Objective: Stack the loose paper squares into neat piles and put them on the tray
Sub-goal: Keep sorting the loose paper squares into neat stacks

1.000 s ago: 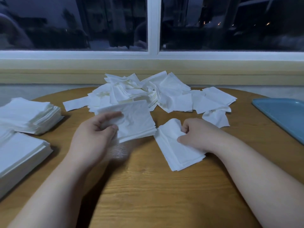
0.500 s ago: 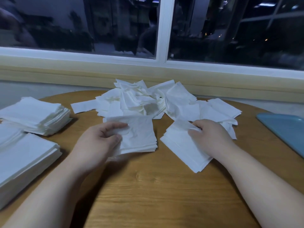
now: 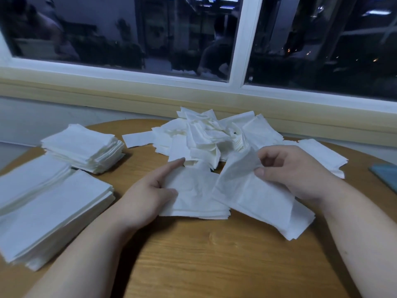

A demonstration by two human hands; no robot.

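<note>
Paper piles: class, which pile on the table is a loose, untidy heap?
The heap at the far middle of the table: its squares lie crumpled at all angles, while the left rear stack and left front stack are squared up.

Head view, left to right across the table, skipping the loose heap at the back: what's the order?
Order: big near stack → far stack → left hand → small pile it holds → lifted sheet → right hand pinching it → blue tray.

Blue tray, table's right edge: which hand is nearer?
Right. Right hand, pinching a white paper square, is left of the blue tray; left hand, gripping a white paper stack, farther left.
</note>
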